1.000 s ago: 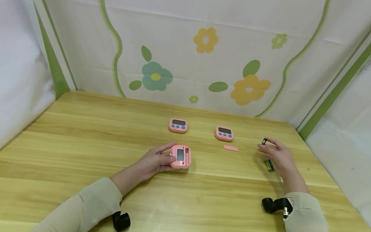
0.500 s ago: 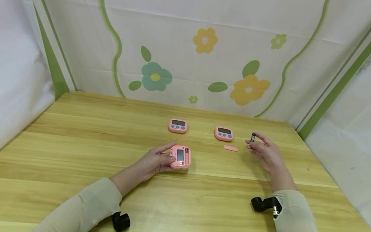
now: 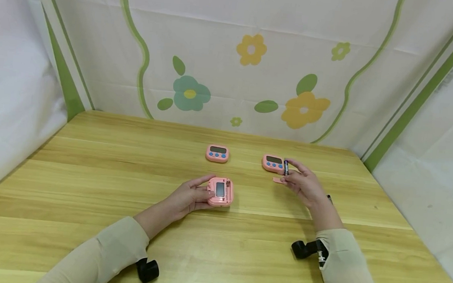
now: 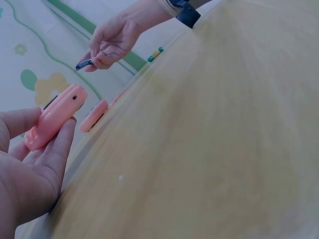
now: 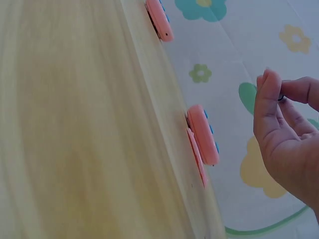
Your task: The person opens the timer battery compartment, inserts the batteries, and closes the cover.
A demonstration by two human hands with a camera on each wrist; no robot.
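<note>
My left hand (image 3: 189, 197) grips a pink digital timer (image 3: 227, 200) by its left side, over the table. The timer's back faces up, and a long battery slot lies uncovered along its right side. My right hand (image 3: 304, 184) pinches a small dark battery (image 3: 286, 167) upright between thumb and fingers. In the left wrist view that battery (image 4: 83, 63) sticks out past the fingertips; in the right wrist view the fingers hide most of it. A thin pink battery cover (image 3: 277, 180) lies on the table, partly behind the right fingers in the head view.
Two more pink timers with blue buttons lie face up farther back, a left timer (image 3: 217, 153) and a right timer (image 3: 272, 163). A green battery (image 4: 155, 54) lies on the wooden table (image 3: 216, 257), mostly hidden by the right wrist in the head view. A flowered curtain (image 3: 218, 46) stands behind.
My right hand has moved left with the battery, from over the green battery to beside the right timer and the cover. The left hand and its timer have stayed in place.
</note>
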